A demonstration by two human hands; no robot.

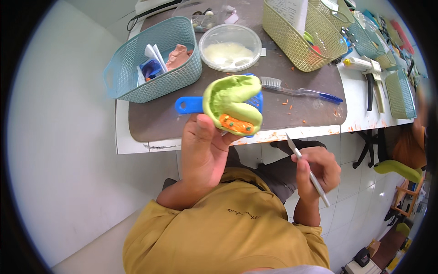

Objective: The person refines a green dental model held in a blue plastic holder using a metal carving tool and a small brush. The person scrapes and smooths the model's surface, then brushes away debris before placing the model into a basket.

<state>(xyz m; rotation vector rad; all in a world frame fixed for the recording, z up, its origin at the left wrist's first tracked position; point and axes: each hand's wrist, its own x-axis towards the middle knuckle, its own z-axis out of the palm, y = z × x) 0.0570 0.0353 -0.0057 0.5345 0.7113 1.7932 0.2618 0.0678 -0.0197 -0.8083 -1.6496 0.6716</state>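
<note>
My left hand (204,148) holds up a dental impression tray (189,105) above the table's front edge. The tray is blue, with a handle pointing left. Light green impression material (219,93) fills it in an arch shape, and an orange patch (236,124) with small dark green spots lies along its near side. Closed around a silver craft knife (315,182) is my right hand (317,171), held pen-like to the right of the impression. The knife's blade points up and left, apart from the impression.
A blue basket (157,89) with a pink cast stands back left, beside a clear round tub (230,48). A toothbrush (301,92) and orange shavings lie on the brown mat (292,116). A yellow basket (305,55) and dispensing gun (372,77) are at right; another person (410,141) sits far right.
</note>
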